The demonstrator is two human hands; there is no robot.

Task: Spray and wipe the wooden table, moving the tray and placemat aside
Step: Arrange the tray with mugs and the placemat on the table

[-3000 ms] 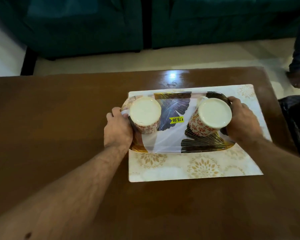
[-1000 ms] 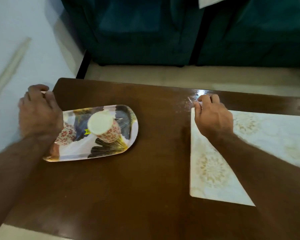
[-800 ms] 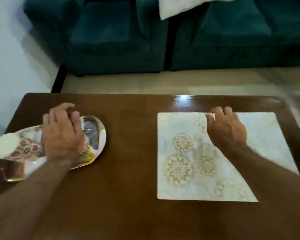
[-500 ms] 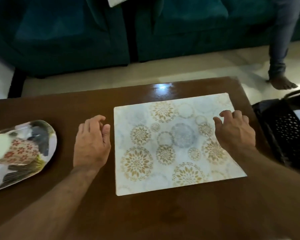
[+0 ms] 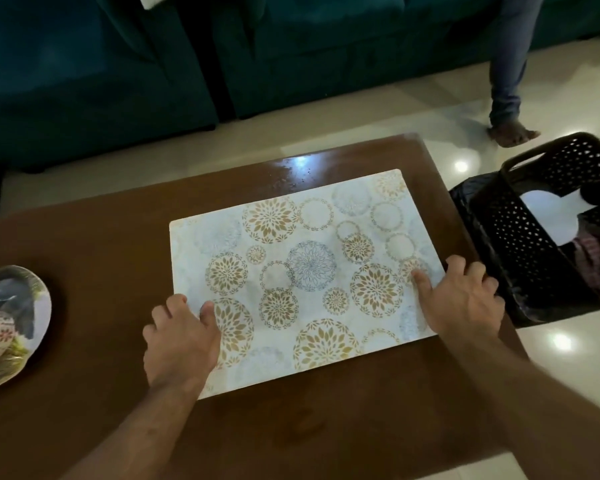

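Brown table [image 5: 118, 271] holds the mat [image 5: 302, 271] in the middle and the tray [image 5: 11, 323] far left. Left hand [image 5: 181, 337] and right hand [image 5: 461, 303] pinch the mat's side edges. It looks thin, light and bendy, so hold both sides.

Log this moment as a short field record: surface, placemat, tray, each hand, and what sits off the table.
surface: wooden table, glossy brown, with specks near the far edge
placemat: placemat lies flat near the table's right end, round floral pattern
tray: tray at the far left, partly out of frame, cups on it
left hand: left hand on the placemat's left edge
right hand: right hand on its right edge
off table: black basket on the floor to the right
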